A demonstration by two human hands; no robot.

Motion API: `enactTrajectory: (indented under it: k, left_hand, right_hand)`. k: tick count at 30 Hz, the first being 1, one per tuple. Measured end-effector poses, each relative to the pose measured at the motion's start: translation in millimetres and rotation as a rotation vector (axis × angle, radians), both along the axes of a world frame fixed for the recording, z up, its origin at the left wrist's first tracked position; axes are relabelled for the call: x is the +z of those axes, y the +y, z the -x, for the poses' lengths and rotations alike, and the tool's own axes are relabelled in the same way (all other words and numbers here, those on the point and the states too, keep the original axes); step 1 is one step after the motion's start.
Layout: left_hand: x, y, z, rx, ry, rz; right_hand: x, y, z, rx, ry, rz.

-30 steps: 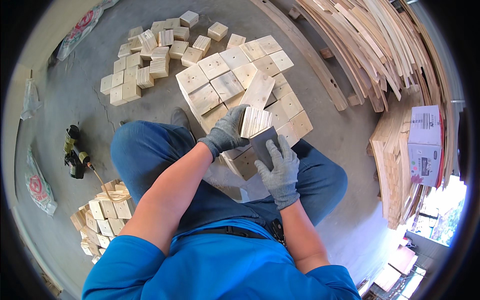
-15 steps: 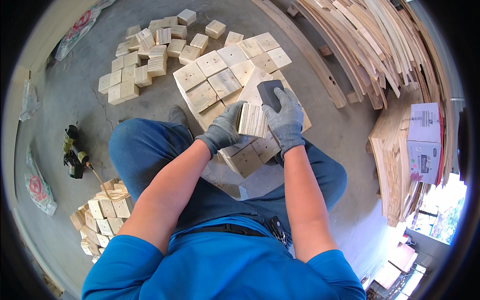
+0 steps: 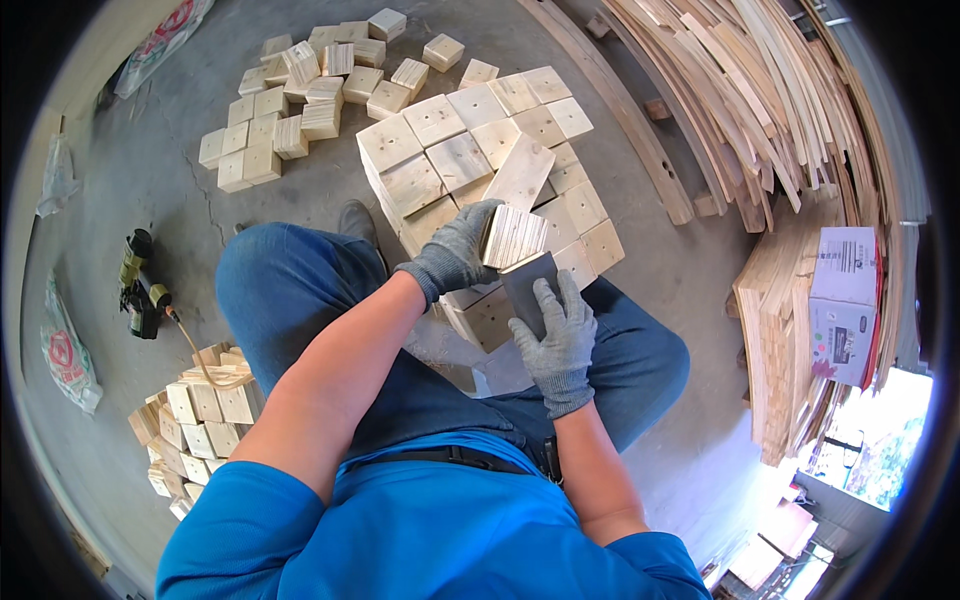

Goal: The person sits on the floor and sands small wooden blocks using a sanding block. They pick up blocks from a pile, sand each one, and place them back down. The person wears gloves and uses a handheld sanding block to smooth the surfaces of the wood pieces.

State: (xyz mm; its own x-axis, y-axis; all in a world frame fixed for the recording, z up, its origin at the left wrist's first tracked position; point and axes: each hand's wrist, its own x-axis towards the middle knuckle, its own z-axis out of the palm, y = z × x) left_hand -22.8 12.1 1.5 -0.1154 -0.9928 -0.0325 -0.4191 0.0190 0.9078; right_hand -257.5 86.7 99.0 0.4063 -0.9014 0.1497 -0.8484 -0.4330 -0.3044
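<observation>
Striped laminated wooden block [image 3: 516, 238] sits at the left hand's fingertips, between the two hands and ahead of the lap. The gloved left hand [image 3: 455, 255] is clamped on its left side, presumably to steady it while leaving the striped face and right side exposed. The gloved right hand [image 3: 562, 345] grips a dark grey rectangular block [image 3: 530, 292], probably a sanding block, thumb on one side and fingers spread over the other, a hold that would suit pressing flat. The hands are apart, but the dark block's far edge meets the striped block's near edge. A pale wooden board [image 3: 522, 172] lies just beyond the left hand; whether it joins the striped piece I cannot tell.

Past both hands, a stack of square wooden blocks [image 3: 414, 187] stands before the knees, likely serving as a work surface. Loose wooden blocks [image 3: 262, 130] lie farther out, ahead and left of the left hand. A green-and-black power tool [image 3: 142, 290] rests on the floor well left of that hand.
</observation>
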Motion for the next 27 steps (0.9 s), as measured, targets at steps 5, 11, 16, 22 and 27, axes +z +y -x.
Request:
enactTrajectory:
  k: [5,11,16,22,27]
  left_hand:
    - [-0.2,1.0,-1.0,0.01,-0.004,-0.016]
    - [3.3,-0.3,-0.6,-0.002,-0.032,-0.091]
    - [-3.7,-0.4,-0.1,-0.003,-0.031,-0.036]
    - [8.2,1.5,-1.1,-0.019,0.001,-0.07]
    - [0.8,-0.4,-1.3,-0.014,-0.026,-0.009]
  right_hand:
    - [-0.2,-23.1,-9.7,-0.026,-0.047,0.011]
    - [-4.8,-107.4,-34.0,-0.131,-0.027,0.019]
    - [-2.4,-122.2,-39.1,-0.155,-0.017,-0.003]
    - [1.2,-47.0,-22.0,-0.069,-0.004,0.024]
    - [4.1,-1.1,-5.3,0.004,-0.006,-0.029]
